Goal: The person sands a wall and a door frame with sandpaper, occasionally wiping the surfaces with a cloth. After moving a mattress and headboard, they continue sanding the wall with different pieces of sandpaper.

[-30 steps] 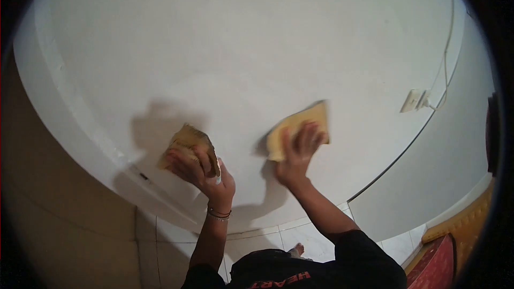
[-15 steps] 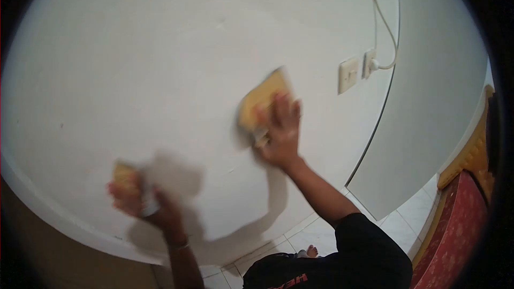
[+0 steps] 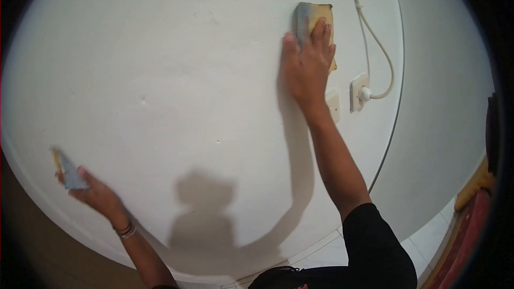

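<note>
Pitted white wall [image 3: 230, 69]; sheet [image 3: 303, 20] under right fingers [image 3: 319, 28]; tiled floor [image 3: 432, 241].

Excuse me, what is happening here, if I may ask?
A person faces a white wall. The right hand presses a folded yellow-and-grey sheet against it, above a switch. The left hand holds a second such sheet, lower down at the left; whether that touches the wall is unclear.

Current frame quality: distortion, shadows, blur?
Head view: fisheye bows the wall edges, corners black; head view: the wearer's soft-edged shadow falls on the wall; head view: the sheet in the left hand looks slightly blurred, the right hand fairly crisp; head view: no harsh glare.
</note>
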Demonstrator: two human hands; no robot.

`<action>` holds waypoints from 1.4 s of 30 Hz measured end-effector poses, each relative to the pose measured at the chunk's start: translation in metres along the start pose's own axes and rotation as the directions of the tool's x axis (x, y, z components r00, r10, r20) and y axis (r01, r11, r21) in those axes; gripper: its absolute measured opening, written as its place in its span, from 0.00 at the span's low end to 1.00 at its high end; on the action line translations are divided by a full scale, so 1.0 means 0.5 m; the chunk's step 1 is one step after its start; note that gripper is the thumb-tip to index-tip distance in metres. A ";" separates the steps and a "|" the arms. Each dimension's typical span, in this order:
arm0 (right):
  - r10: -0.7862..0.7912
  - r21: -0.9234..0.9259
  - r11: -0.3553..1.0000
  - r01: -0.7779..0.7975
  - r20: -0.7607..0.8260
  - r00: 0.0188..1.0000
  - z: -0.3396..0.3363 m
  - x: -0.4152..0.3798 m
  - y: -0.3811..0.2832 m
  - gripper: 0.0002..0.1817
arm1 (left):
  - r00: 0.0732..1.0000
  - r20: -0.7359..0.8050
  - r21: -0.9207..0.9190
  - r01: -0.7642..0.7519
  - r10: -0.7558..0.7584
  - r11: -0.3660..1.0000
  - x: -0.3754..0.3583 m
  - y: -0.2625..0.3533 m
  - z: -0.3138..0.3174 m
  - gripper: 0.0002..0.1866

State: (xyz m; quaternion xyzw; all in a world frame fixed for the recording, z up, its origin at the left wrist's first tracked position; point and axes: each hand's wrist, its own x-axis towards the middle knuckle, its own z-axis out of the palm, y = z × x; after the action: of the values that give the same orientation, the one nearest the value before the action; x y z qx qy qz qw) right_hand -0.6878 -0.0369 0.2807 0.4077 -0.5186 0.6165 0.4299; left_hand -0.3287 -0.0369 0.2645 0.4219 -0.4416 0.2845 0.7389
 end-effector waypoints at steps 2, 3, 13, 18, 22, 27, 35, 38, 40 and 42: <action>-0.118 0.013 0.993 0.118 0.048 0.992 -0.002 -0.016 -0.078 0.32 | 0.949 0.114 -0.059 -0.290 0.295 0.955 -0.056 0.057 0.030 0.29; -0.255 0.166 0.959 0.228 0.169 0.952 -0.017 -0.043 -0.112 0.34 | 0.826 0.310 0.012 -0.499 0.471 0.867 -0.085 0.116 0.031 0.29; -0.045 0.164 0.985 0.053 -0.051 0.998 0.029 0.043 -0.012 0.27 | 0.953 0.107 -0.080 -0.275 0.283 0.958 0.002 -0.002 0.011 0.25; -0.540 0.210 0.840 0.500 0.249 0.804 -0.019 -0.054 -0.215 0.34 | 0.696 0.485 0.039 -0.622 0.530 0.782 -0.015 0.024 -0.022 0.32; -0.418 0.060 0.907 0.416 0.026 0.908 0.019 0.025 -0.166 0.29 | 0.927 0.124 -0.085 -0.347 0.355 0.934 0.113 -0.114 -0.036 0.25; -0.197 0.055 0.978 0.201 -0.074 0.978 0.054 0.039 -0.198 0.25 | 0.966 0.007 -0.084 -0.258 0.259 0.963 0.122 -0.158 -0.069 0.24; -0.650 0.069 0.760 0.647 0.059 0.758 0.061 0.017 -0.389 0.27 | 0.894 0.028 -0.041 -0.445 0.446 0.895 0.229 -0.260 -0.061 0.25; -0.462 0.025 0.885 0.465 -0.077 0.883 0.082 0.103 -0.349 0.22 | 0.938 -0.096 0.011 -0.333 0.332 0.943 0.277 -0.305 -0.067 0.24; -0.440 -0.003 0.897 0.442 -0.099 0.892 0.104 0.068 -0.395 0.22 | 0.846 -0.015 -0.081 -0.533 0.533 0.842 0.245 -0.268 -0.061 0.24; -0.485 -0.098 0.873 0.478 -0.067 0.872 0.110 0.022 -0.472 0.23 | 0.611 0.347 0.024 -0.764 0.711 0.645 0.208 -0.211 -0.068 0.22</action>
State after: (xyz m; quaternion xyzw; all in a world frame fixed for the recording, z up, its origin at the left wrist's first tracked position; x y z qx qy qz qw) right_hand -0.4633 -0.0681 0.3664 0.4788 -0.4046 0.4871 0.6081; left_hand -0.1845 -0.0529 0.3093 0.3018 -0.6590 0.5314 0.4385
